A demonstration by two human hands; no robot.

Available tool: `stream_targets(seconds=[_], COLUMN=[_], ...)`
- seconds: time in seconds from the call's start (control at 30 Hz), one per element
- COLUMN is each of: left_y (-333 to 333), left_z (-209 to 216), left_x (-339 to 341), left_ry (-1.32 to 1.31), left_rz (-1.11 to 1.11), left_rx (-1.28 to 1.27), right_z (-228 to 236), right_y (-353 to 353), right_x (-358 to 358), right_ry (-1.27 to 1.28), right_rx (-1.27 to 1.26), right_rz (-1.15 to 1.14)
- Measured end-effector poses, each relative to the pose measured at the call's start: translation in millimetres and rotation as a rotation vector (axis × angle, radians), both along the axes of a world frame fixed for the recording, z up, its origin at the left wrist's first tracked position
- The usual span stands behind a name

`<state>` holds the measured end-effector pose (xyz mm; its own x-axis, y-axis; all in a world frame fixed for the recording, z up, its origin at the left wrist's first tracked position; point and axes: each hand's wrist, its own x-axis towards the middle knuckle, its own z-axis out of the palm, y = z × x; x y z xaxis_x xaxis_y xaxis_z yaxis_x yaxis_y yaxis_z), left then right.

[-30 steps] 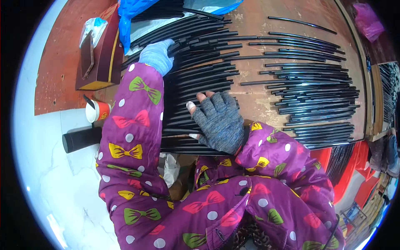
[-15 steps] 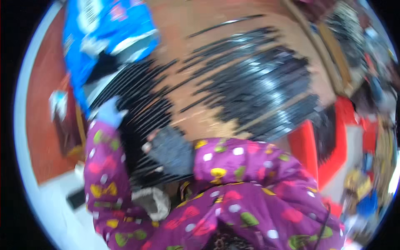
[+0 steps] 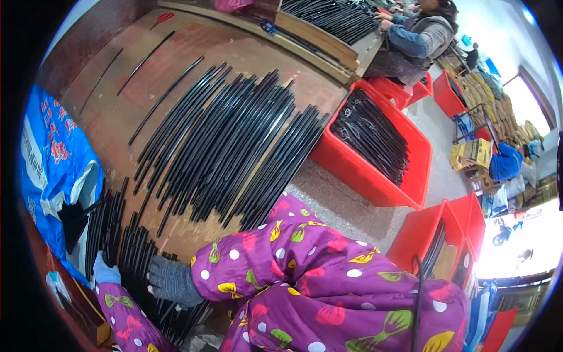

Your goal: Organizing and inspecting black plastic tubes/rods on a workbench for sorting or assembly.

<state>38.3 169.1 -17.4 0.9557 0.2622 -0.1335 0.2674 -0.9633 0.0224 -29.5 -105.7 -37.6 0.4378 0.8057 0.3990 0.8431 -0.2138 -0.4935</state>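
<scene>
Thin black rods [image 3: 111, 226] lie bunched at the lower left of the table. My left hand [image 3: 105, 270], in a light blue glove, touches the outer side of this bunch beside a blue plastic sack [image 3: 50, 170]; its fingers are too small and hidden to read. My right hand [image 3: 174, 280], in a dark grey glove with bare fingertips, lies across the near part of the bunch, back up, fingers laid over the rods. A wide spread of similar shiny black rods [image 3: 217, 141] covers the middle of the brown table [image 3: 76, 123], side by side and slanting.
Red scissors [image 3: 163, 19] lie at the far edge by a wooden ledge [image 3: 314, 44]. Right of the table stands a red bin [image 3: 375, 190] full of black rods, with another red bin [image 3: 413, 240] nearer. Beyond, a co-worker [image 3: 410, 44] handles black rods at another table.
My view has swung to the right, bringing the red bins and the co-worker into sight. Both hands stay at the same bunch of rods.
</scene>
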Motion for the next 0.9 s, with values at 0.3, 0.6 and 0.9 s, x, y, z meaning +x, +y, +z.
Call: stream_targets(seconds=[0.3,0.6,0.9], left_y=[-16.5,-0.5,-3.5], left_z=[5.7,-9.4,-9.1], left_x=[3.7,0.9,0.8], left_ry=[0.082,0.025,-0.010], left_rz=[0.125,0.118,0.097], left_rx=[-0.014,0.031,0.009], right_z=[-2.1,-0.5,-1.5], right_y=[2.7,3.9,2.2], right_x=[0.7,2.0,1.8], right_ry=[0.010,0.034,0.041], right_rx=[-0.068,-0.108,-0.103], right_rz=[0.012,0.023,0.006])
